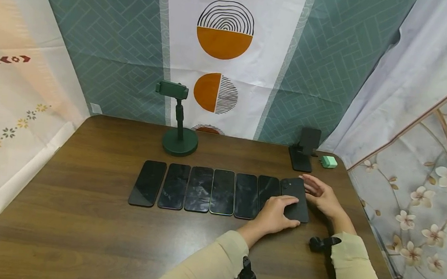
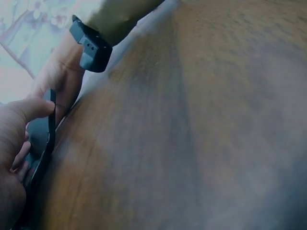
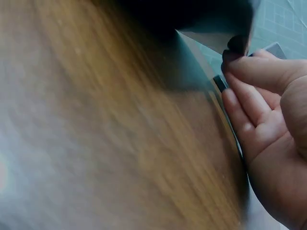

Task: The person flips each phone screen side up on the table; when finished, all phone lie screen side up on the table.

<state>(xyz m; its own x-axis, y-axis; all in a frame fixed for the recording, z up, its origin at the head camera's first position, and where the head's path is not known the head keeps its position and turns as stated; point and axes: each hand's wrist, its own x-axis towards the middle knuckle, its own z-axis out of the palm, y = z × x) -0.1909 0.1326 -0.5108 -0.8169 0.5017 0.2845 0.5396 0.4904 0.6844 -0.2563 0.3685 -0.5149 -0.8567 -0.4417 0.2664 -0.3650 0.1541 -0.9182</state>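
A dark smartphone (image 1: 296, 208), its back with camera lenses facing up, is at the right end of a row. My left hand (image 1: 275, 215) grips it, with the thumb on its near edge and the fingers over its back and side. In the left wrist view the thumb presses the edge of the phone (image 2: 50, 120), fingers curled behind it. My right hand (image 1: 324, 198) is at its right edge, fingers near the upper corner. In the right wrist view the fingers of the right hand (image 3: 268, 110) are mostly extended; contact at the shadowed fingertips is unclear.
Several smartphones (image 1: 198, 188) lie screen up in a row to the left. A green phone stand (image 1: 179, 141) stands behind them. At the back right are a black stand (image 1: 309, 141) and a pale green charger cube (image 1: 328, 161), near the edge of the wooden table (image 1: 97, 235).
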